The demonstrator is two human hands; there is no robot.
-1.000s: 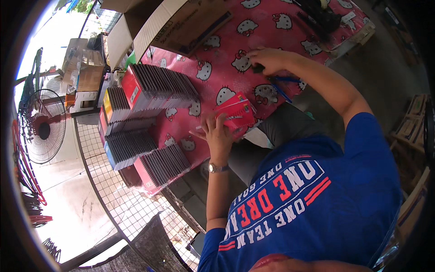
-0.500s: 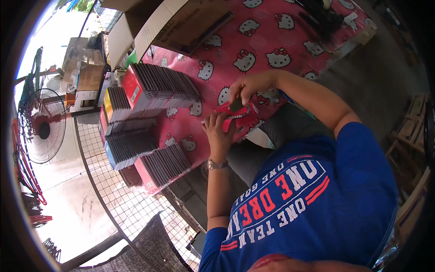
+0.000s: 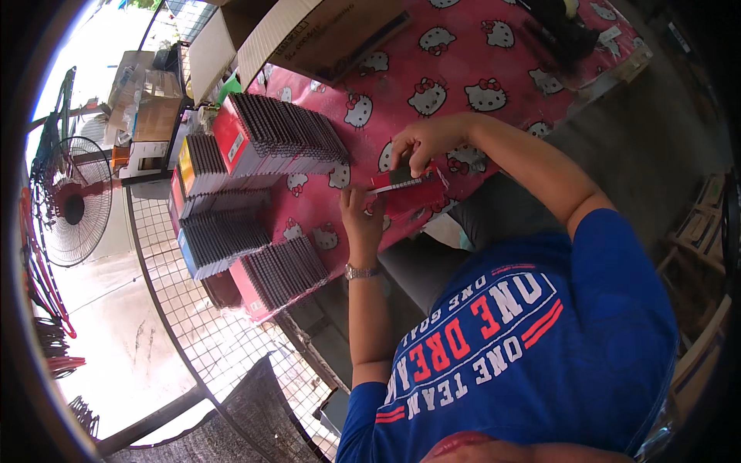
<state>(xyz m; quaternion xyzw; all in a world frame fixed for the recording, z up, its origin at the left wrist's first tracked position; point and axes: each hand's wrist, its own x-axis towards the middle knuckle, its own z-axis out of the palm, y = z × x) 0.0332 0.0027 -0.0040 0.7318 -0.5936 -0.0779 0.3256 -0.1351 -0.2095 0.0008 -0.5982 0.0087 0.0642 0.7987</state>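
Note:
A red notebook [image 3: 411, 202] lies on the pink table near its front edge, with a pale, toothed strip like a spiral binding along its far side. My right hand [image 3: 434, 143] reaches in from the right, fingers closed round a small dark green block [image 3: 400, 175] that rests against this strip. What the block is, I cannot make out. At the strip's left end, my left hand [image 3: 361, 222], with a metal watch on its wrist, pinches the notebook's edge between thumb and fingers. The fingers partly hide that corner.
Stacks of spiral notebooks [image 3: 287, 137] with red, yellow, blue and pink covers stand at the left of the table [image 3: 455, 73]. An open cardboard box [image 3: 324, 42] is behind them. Black equipment [image 3: 563, 42] sits at the far right. A fan [image 3: 73, 204] stands beyond a wire mesh.
My left hand has shifted slightly left and down along the notebook. The toothed strip shows more plainly now, with the dark block lying along it. My view has tilted a little.

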